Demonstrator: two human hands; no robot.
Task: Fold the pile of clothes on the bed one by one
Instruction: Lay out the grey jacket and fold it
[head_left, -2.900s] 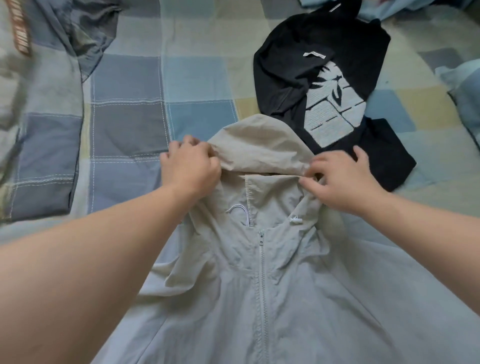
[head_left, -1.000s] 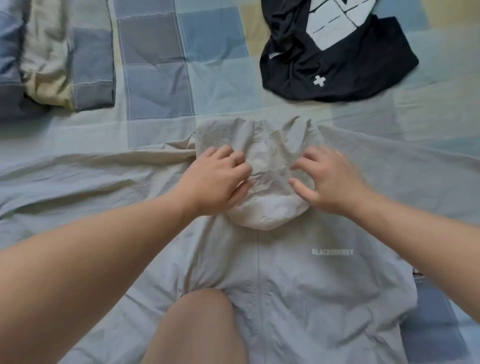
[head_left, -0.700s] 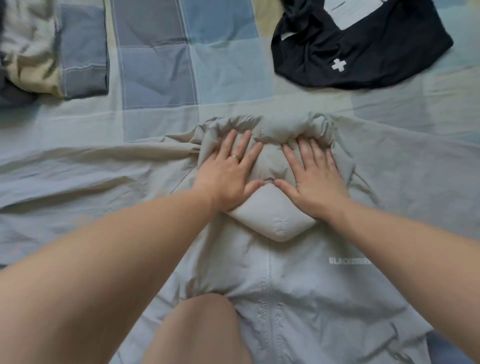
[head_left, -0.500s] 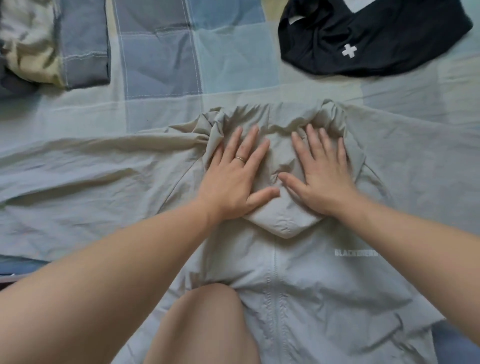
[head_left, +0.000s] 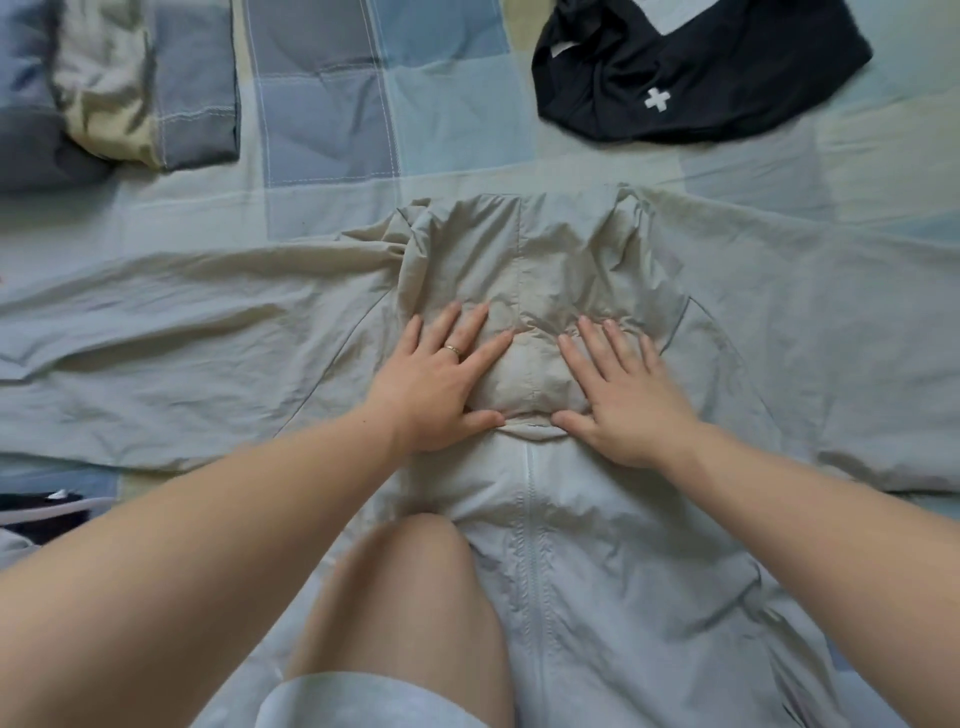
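Beige jacket (head_left: 623, 571), one, under left hand (head_left: 436, 389) and right hand (head_left: 631, 405), fingers (head_left: 597, 348) straight, flat.

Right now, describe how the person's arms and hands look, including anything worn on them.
The left forearm and right forearm are bare, with no sleeve, watch or bracelet in view. The left hand wears a thin gold-coloured ring on one finger. The right hand shows no ring. Neither hand is gloved.
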